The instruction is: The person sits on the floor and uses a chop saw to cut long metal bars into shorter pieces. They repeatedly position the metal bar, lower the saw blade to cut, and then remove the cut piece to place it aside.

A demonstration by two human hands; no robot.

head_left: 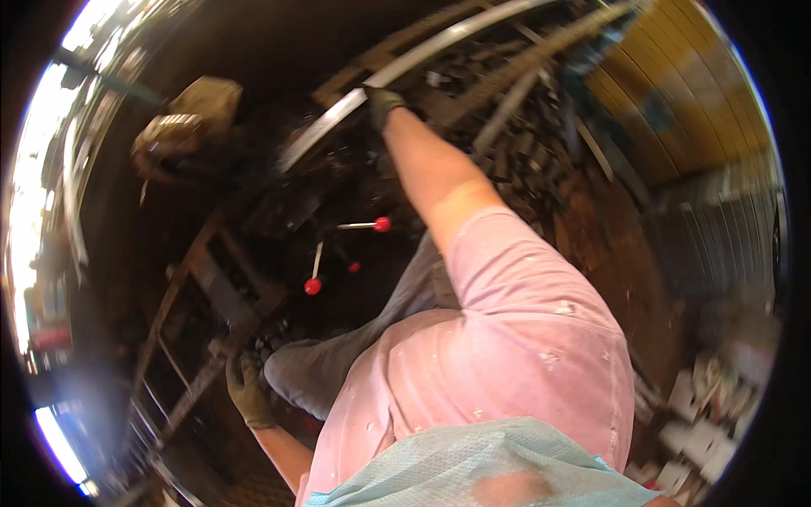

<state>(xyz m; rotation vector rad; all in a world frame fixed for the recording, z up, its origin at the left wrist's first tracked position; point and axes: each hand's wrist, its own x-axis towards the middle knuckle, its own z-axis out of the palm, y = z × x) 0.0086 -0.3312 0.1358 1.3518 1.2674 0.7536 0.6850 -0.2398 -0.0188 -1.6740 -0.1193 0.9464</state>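
Note:
My right hand, in a dark work glove, reaches far forward and is closed on a long pale metal bar. The bar runs slantwise across the upper part of the view; its near end sticks out to the left of my hand. Down at the lower left, my left hand wears an olive glove. Its fingers are stretched out beside a rusty metal frame; shadow hides whether they touch it. Between my hands stands a dark machine with a handle of thin rods ending in red ball knobs.
Short offcuts lie heaped beyond my right arm, with longer beams across them. Yellow-brown panels stand at the upper right. A pale, boxy machine part juts out at upper left. White boxes lie at the lower right.

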